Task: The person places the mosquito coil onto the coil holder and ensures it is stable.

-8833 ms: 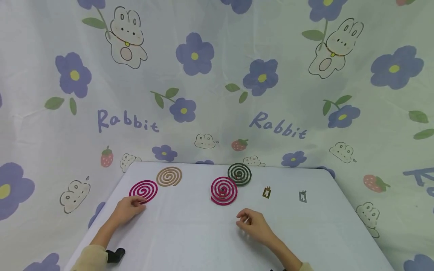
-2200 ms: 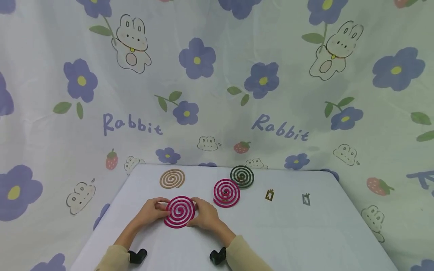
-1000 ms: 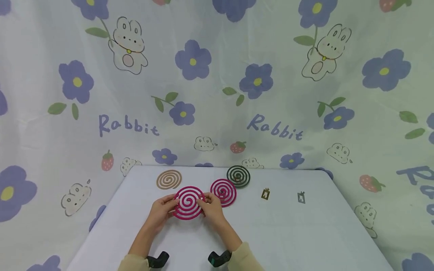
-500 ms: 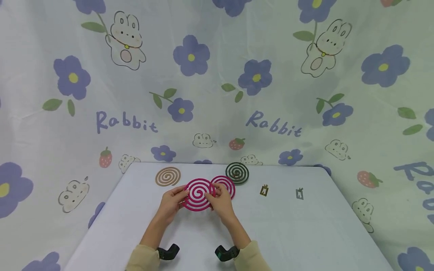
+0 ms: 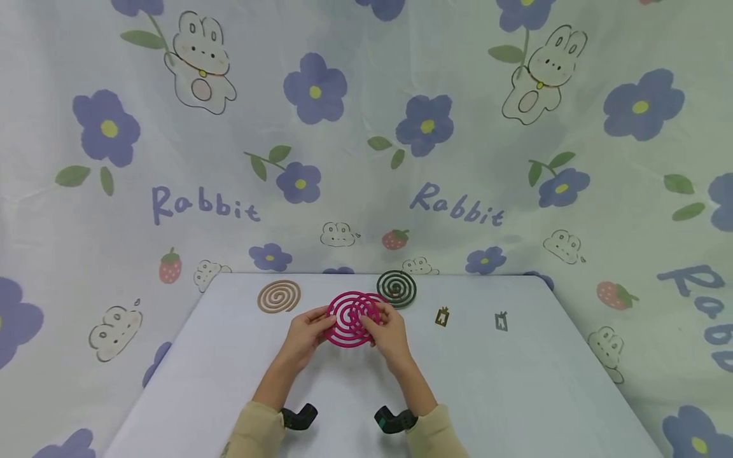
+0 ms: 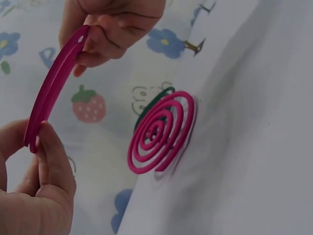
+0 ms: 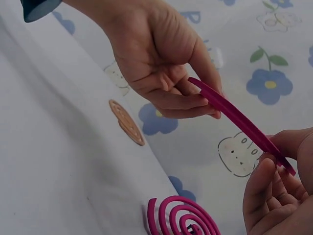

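Note:
Both hands hold a pink mosquito coil (image 6: 55, 87) up off the white table, one at each side. My left hand (image 5: 303, 336) pinches its left edge between thumb and fingers; my right hand (image 5: 394, 336) pinches the right edge. Both wrist views show this coil nearly edge-on. Behind it in the head view, and partly covered by it, is a second pink coil (image 6: 155, 133). The left wrist view shows that one raised a little above the tabletop, with a dark green coil (image 5: 396, 289) just beyond. Whatever supports the second pink coil is mostly hidden.
A tan coil (image 5: 279, 296) lies flat at the back left of the table (image 5: 504, 388). On the right are two small metal coil stands, one brassy stand (image 5: 442, 317) and one silvery stand (image 5: 501, 321). A printed cloth (image 5: 355, 152) hangs behind the table.
Earlier the left hand reached the pink coil at the table's left; the right hand then took its other edge. Both hands have since lifted it and moved it right and away, overlapping the second pink coil.

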Demonstrator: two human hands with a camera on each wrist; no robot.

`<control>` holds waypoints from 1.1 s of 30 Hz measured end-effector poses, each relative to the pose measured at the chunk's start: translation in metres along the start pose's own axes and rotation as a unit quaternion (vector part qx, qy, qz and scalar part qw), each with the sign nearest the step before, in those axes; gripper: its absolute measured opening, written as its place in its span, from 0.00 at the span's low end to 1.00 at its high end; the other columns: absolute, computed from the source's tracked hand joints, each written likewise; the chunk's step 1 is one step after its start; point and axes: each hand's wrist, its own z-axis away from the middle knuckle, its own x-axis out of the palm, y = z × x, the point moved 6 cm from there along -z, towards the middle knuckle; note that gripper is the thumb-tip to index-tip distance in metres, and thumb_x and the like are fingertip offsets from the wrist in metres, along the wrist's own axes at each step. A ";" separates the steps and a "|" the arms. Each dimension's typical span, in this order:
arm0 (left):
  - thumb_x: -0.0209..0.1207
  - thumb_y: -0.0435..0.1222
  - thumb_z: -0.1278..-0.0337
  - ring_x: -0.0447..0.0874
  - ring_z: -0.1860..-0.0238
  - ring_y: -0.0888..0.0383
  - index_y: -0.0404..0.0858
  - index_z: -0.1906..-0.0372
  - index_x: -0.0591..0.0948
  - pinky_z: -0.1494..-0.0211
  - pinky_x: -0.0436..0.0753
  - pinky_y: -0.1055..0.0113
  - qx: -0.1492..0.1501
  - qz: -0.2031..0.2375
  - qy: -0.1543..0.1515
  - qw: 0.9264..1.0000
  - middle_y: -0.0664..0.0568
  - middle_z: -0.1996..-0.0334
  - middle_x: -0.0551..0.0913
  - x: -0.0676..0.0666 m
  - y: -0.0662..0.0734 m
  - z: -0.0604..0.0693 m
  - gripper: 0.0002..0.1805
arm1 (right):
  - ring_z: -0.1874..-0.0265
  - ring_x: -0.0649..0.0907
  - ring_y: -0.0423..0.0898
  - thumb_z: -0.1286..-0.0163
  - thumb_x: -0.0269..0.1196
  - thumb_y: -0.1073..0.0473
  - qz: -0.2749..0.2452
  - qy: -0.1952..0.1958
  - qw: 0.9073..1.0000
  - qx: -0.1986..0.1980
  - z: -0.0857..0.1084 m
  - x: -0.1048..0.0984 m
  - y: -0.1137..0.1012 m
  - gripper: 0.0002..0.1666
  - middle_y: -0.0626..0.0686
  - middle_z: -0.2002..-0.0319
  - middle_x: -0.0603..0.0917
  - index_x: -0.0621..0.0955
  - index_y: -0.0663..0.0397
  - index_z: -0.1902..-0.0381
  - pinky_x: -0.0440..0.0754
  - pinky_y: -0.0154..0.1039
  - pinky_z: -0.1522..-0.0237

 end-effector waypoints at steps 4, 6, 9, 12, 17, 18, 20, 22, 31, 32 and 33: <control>0.66 0.32 0.43 0.83 0.60 0.55 0.27 0.43 0.76 0.58 0.84 0.66 -0.009 0.011 -0.007 1.000 0.41 0.54 0.82 0.010 -0.001 -0.004 0.24 | 0.79 0.78 0.44 0.37 0.70 0.53 -0.012 0.010 1.000 0.008 0.000 -0.009 0.001 0.26 0.55 0.62 0.84 0.76 0.60 0.47 0.79 0.33 0.79; 0.66 0.32 0.43 0.82 0.62 0.56 0.26 0.44 0.77 0.59 0.83 0.67 -0.013 0.022 -0.012 1.000 0.42 0.56 0.82 0.016 -0.003 -0.006 0.23 | 0.81 0.77 0.43 0.37 0.70 0.53 -0.018 0.015 1.000 0.010 0.001 -0.014 0.002 0.25 0.56 0.63 0.83 0.76 0.60 0.48 0.78 0.33 0.79; 0.66 0.30 0.43 0.82 0.64 0.57 0.25 0.45 0.77 0.60 0.83 0.67 -0.016 0.034 -0.021 0.999 0.43 0.58 0.82 0.024 -0.007 -0.008 0.22 | 0.82 0.76 0.43 0.38 0.70 0.53 -0.022 0.023 0.999 0.013 0.002 -0.021 0.004 0.24 0.57 0.64 0.83 0.77 0.59 0.49 0.78 0.32 0.80; 0.65 0.31 0.42 0.81 0.65 0.57 0.25 0.45 0.77 0.59 0.83 0.67 -0.022 0.037 -0.027 0.999 0.43 0.58 0.82 0.031 -0.010 -0.010 0.21 | 0.82 0.76 0.43 0.38 0.70 0.53 -0.021 0.032 0.999 0.020 0.002 -0.028 0.008 0.23 0.56 0.65 0.82 0.78 0.58 0.50 0.78 0.32 0.81; 0.65 0.34 0.41 0.81 0.63 0.56 0.28 0.44 0.77 0.58 0.83 0.67 -0.030 0.026 -0.040 0.998 0.42 0.56 0.82 0.042 -0.016 -0.014 0.22 | 0.82 0.75 0.43 0.38 0.70 0.52 -0.021 0.046 0.998 0.029 0.002 -0.038 0.011 0.22 0.55 0.66 0.82 0.79 0.57 0.51 0.77 0.32 0.81; 0.65 0.34 0.41 0.81 0.62 0.56 0.29 0.43 0.77 0.58 0.83 0.67 -0.031 0.022 -0.044 0.998 0.42 0.55 0.82 0.045 -0.018 -0.015 0.23 | 0.82 0.75 0.43 0.38 0.70 0.52 -0.020 0.047 0.998 0.028 0.001 -0.041 0.011 0.22 0.56 0.66 0.81 0.79 0.58 0.52 0.76 0.31 0.81; 0.65 0.35 0.41 0.81 0.61 0.56 0.29 0.43 0.76 0.58 0.83 0.67 -0.036 0.017 -0.053 0.998 0.42 0.55 0.82 0.050 -0.020 -0.017 0.23 | 0.82 0.75 0.42 0.37 0.70 0.52 -0.018 0.052 0.998 0.030 0.002 -0.045 0.011 0.22 0.56 0.66 0.81 0.79 0.59 0.52 0.76 0.31 0.81; 0.65 0.36 0.40 0.81 0.61 0.56 0.29 0.43 0.76 0.57 0.83 0.66 -0.043 0.016 -0.057 0.997 0.42 0.54 0.82 0.055 -0.022 -0.018 0.24 | 0.83 0.74 0.42 0.38 0.70 0.51 -0.015 0.056 0.998 0.034 0.001 -0.049 0.013 0.23 0.56 0.67 0.81 0.79 0.61 0.52 0.76 0.31 0.81; 0.66 0.38 0.41 0.80 0.59 0.56 0.29 0.43 0.75 0.57 0.83 0.66 -0.061 0.011 -0.077 0.995 0.42 0.51 0.77 0.073 -0.027 -0.023 0.25 | 0.85 0.74 0.42 0.38 0.70 0.52 -0.009 0.075 0.996 0.047 -0.001 -0.065 0.017 0.23 0.56 0.67 0.81 0.80 0.60 0.51 0.77 0.31 0.82; 0.66 0.38 0.41 0.80 0.59 0.56 0.29 0.43 0.75 0.57 0.83 0.66 -0.063 0.010 -0.080 0.995 0.42 0.50 0.77 0.075 -0.026 -0.024 0.25 | 0.85 0.74 0.42 0.37 0.70 0.52 -0.007 0.078 0.996 0.046 -0.001 -0.067 0.016 0.22 0.57 0.67 0.81 0.80 0.60 0.51 0.77 0.31 0.82; 0.66 0.38 0.41 0.80 0.58 0.55 0.29 0.43 0.75 0.57 0.83 0.66 -0.066 0.010 -0.081 0.995 0.42 0.50 0.77 0.077 -0.025 -0.025 0.25 | 0.84 0.74 0.42 0.37 0.69 0.52 -0.005 0.079 0.996 0.045 -0.001 -0.068 0.014 0.22 0.57 0.67 0.81 0.80 0.60 0.51 0.77 0.31 0.82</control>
